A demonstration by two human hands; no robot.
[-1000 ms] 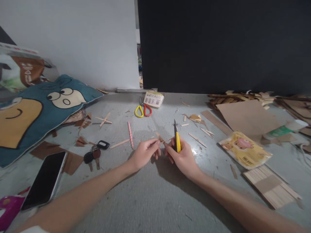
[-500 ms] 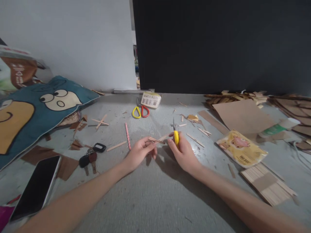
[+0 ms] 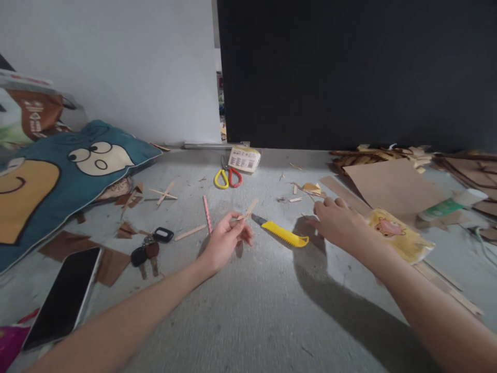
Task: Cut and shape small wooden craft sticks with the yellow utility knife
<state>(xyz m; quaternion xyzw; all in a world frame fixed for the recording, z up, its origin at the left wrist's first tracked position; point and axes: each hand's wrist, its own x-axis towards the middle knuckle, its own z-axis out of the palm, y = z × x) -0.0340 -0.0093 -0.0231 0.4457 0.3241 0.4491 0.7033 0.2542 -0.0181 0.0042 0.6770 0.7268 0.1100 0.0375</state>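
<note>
My left hand point(image 3: 227, 235) pinches a wooden craft stick point(image 3: 251, 207) between thumb and fingers, one end pointing up and away. Just right of it lies a yellow utility knife point(image 3: 285, 234) on the table, its blade toward the held stick and touched by neither hand. My right hand point(image 3: 339, 223) is low over the table to the knife's right. Its fingers are curled down, thumb and fingertips closed at a thin craft stick point(image 3: 306, 215) that the hand mostly hides.
Yellow-and-red-handled scissors point(image 3: 228, 177) lie by a small packet point(image 3: 244, 159). A pink patterned straw point(image 3: 207, 213), crossed sticks point(image 3: 164, 194), keys point(image 3: 145, 254) and a phone point(image 3: 62, 298) are on the left. Brown card point(image 3: 388, 189), a yellow packet point(image 3: 411, 241) and a glue bottle point(image 3: 446, 207) are on the right.
My right hand has let go of the utility knife, which now lies flat on the table, and has moved right. My left hand still holds its stick.
</note>
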